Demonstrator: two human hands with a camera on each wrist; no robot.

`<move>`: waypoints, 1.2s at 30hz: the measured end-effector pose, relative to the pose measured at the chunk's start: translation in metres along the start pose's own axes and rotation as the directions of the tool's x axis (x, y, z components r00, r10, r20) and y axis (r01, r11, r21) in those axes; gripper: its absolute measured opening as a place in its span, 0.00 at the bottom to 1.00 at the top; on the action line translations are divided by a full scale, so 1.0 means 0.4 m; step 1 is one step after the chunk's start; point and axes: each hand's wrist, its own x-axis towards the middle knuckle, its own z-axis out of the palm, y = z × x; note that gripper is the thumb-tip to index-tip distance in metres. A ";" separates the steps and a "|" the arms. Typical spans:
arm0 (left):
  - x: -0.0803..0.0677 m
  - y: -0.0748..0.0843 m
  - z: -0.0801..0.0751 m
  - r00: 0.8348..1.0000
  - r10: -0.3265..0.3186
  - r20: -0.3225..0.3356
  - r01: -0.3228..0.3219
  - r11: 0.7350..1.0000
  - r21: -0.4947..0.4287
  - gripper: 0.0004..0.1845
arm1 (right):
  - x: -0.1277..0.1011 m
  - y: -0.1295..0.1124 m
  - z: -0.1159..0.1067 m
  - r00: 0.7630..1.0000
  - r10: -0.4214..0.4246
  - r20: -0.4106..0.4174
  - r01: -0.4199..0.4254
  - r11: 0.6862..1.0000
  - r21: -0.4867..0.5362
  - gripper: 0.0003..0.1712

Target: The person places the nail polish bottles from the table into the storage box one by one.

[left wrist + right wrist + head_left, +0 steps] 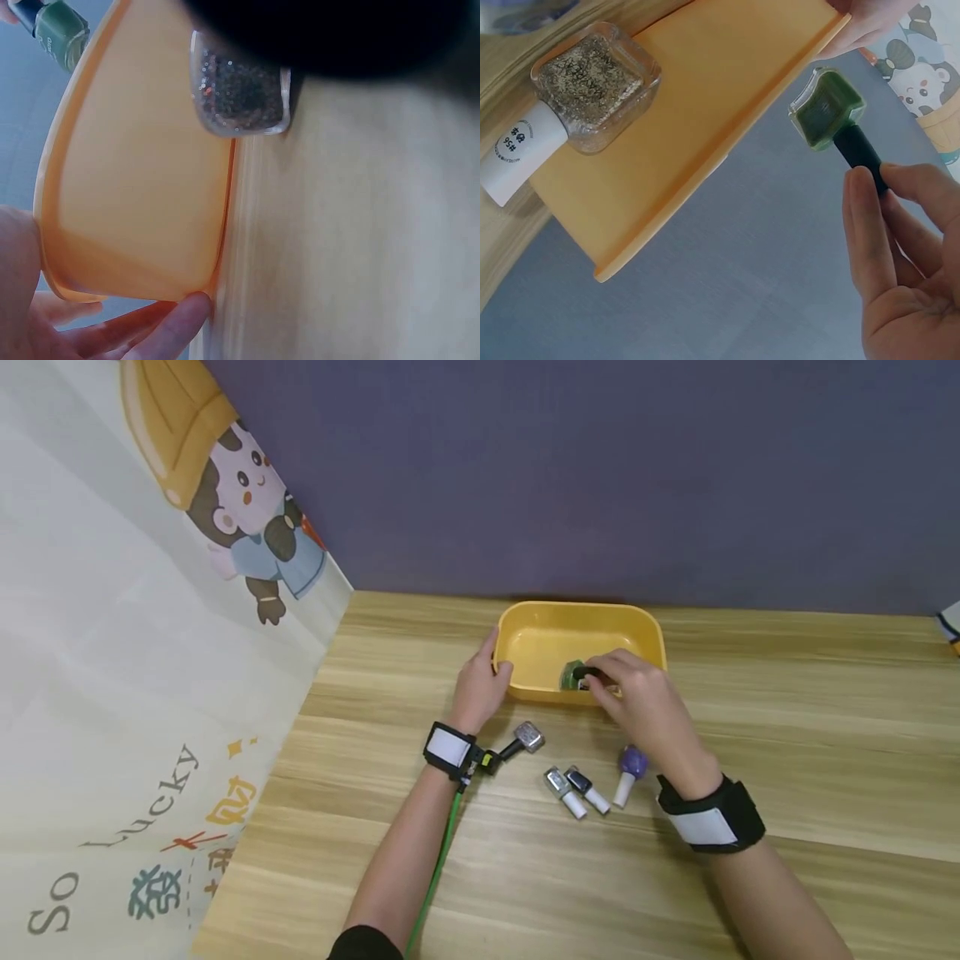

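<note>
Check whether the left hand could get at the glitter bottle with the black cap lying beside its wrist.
Probably yes: the glitter bottle lies in the open by the wrist, but the left hand is holding the yellow tub and must let go.

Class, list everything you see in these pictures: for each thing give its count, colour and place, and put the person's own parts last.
Tub: one, yellow, far side of the table.
Green bottle: one, black cap, over the tub.
Glitter bottles: three, silvery; one black-capped near the left wrist, two white-capped side by side.
Purple bottle: one, white cap, beside the right wrist.
Table: one, light wood.
Cartoon cloth: one, cream, left.
Wall: purple-grey, behind.
Left hand: grips the tub's left rim.
Right hand: pinches the green bottle's cap.
</note>
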 end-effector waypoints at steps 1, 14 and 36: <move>0.001 0.001 -0.001 1.000 0.002 0.002 -0.002 1.000 -0.003 0.34 | 0.001 0.001 0.000 1.000 0.003 0.001 -0.003 1.000 0.003 0.10; 0.004 0.003 0.000 1.000 0.007 0.004 -0.007 1.000 -0.016 0.34 | 0.014 0.016 0.010 1.000 0.020 0.005 -0.020 1.000 0.003 0.09; 0.004 0.004 0.002 1.000 -0.010 0.003 0.010 1.000 -0.002 0.35 | 0.006 0.054 0.068 0.997 0.021 0.079 -0.017 0.998 -0.054 0.11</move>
